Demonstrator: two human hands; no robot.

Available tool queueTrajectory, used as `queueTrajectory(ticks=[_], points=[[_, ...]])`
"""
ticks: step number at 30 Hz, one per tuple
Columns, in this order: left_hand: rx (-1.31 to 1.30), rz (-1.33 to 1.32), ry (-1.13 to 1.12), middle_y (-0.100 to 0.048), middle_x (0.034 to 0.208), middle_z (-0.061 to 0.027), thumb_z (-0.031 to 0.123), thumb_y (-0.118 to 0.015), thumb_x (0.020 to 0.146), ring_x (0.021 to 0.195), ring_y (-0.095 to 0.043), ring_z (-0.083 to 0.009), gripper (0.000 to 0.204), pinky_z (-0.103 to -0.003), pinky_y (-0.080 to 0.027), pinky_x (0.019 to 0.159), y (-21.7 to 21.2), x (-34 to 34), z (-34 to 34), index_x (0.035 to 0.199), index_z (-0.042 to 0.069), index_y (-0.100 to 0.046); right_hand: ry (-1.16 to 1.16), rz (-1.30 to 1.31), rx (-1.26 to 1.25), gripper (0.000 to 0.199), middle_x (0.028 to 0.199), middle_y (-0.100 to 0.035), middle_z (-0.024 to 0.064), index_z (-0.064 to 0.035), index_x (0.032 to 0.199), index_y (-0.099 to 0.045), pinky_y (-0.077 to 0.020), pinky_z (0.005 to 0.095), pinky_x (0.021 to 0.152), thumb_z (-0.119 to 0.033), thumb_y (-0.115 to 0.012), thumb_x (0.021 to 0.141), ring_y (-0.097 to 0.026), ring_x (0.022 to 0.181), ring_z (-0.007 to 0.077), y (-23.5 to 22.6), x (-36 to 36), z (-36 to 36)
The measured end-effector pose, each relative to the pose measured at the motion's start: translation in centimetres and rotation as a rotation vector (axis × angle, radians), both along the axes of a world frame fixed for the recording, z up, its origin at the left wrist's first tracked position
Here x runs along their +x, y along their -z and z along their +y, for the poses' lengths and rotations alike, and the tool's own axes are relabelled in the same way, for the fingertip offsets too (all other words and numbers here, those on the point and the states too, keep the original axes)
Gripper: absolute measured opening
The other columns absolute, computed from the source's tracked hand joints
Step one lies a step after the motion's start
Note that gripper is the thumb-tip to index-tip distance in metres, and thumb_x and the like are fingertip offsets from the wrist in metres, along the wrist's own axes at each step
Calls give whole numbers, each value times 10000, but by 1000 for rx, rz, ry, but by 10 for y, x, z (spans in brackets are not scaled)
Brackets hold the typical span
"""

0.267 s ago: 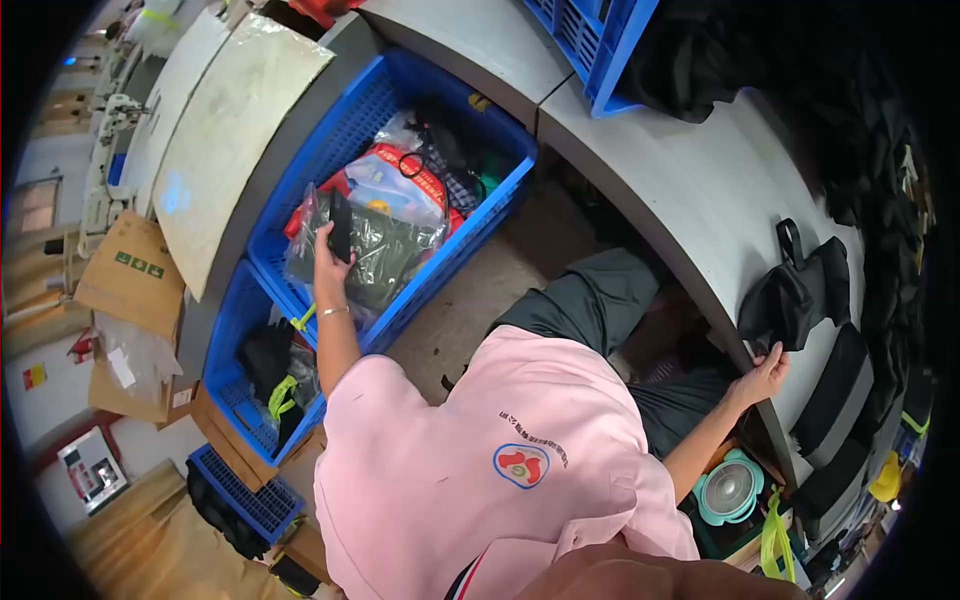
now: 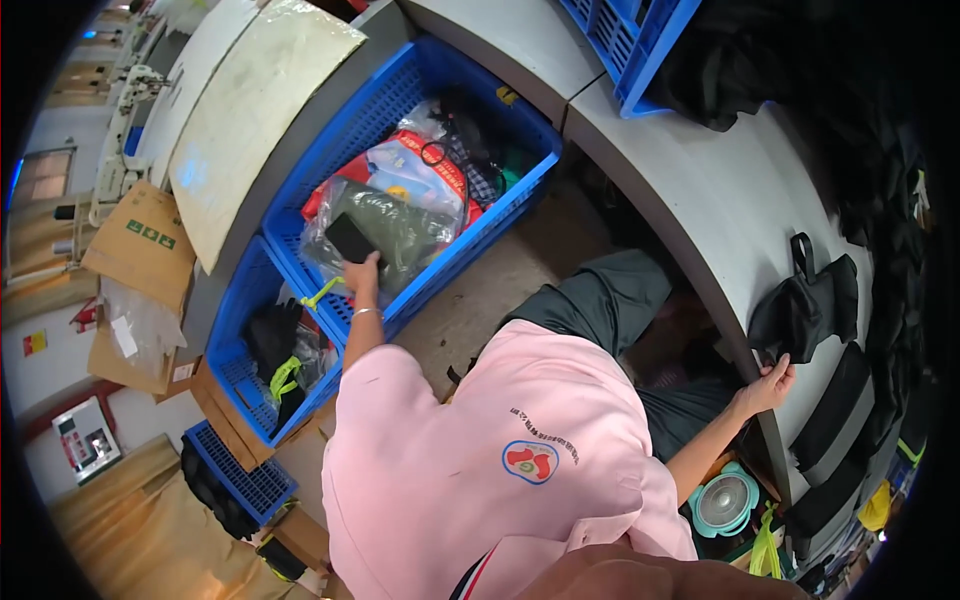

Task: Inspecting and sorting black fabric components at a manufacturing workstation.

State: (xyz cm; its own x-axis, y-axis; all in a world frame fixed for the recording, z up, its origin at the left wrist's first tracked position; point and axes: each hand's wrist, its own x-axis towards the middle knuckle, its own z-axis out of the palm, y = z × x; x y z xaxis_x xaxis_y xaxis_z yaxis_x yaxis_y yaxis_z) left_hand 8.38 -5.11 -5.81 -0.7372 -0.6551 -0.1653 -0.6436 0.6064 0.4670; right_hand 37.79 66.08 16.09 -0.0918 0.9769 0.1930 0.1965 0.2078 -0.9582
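1. Left hand (image 2: 362, 272) closed on a dark flat item (image 2: 350, 238), over a clear bag of green fabric (image 2: 400, 232) in the blue crate (image 2: 500, 200).
2. Right hand (image 2: 768, 385) open, fingers resting on the counter (image 2: 700, 200) edge, black bag (image 2: 805, 305) just above.

The black flat object (image 2: 350, 238) is rectangular, dark and matte, gripped at its lower edge by the left hand (image 2: 362, 272) and tilted with its long axis toward 10 o'clock. It sits over a clear plastic bag of olive-green fabric (image 2: 405, 232), which lies crumpled in the large blue crate (image 2: 520, 180), at the crate's 7 o'clock end. The black fabric piece (image 2: 805, 305) lies flat on the grey table edge; the right hand (image 2: 770, 385) touches the edge just at the piece's 7 o'clock corner.
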Motion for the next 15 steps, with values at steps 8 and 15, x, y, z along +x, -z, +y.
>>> queueTrajectory(ticks=[8, 15], points=[[39, -178, -17, -453, 1443, -309, 510, -861, 673, 1309, -475, -464, 1212, -476, -355, 1132, 24, -43, 33, 1525, -62, -217, -14, -1, 26, 181, 670, -491, -28, -23, 941, -628, -404, 196, 582, -193, -684, 968, -420, 587, 40, 4, 4, 4], [-22, -141, -96, -360, 1513, -314, 372, -863, 717, 1421, -358, -421, 1115, -437, -317, 1162, -6, -42, 79, 1507, -89, -226, 4, 9, 19, 163, 664, -496, -21, -15, 948, -632, -413, 191, 575, -171, -674, 971, -435, 575, 40, -2, 15, 4]])
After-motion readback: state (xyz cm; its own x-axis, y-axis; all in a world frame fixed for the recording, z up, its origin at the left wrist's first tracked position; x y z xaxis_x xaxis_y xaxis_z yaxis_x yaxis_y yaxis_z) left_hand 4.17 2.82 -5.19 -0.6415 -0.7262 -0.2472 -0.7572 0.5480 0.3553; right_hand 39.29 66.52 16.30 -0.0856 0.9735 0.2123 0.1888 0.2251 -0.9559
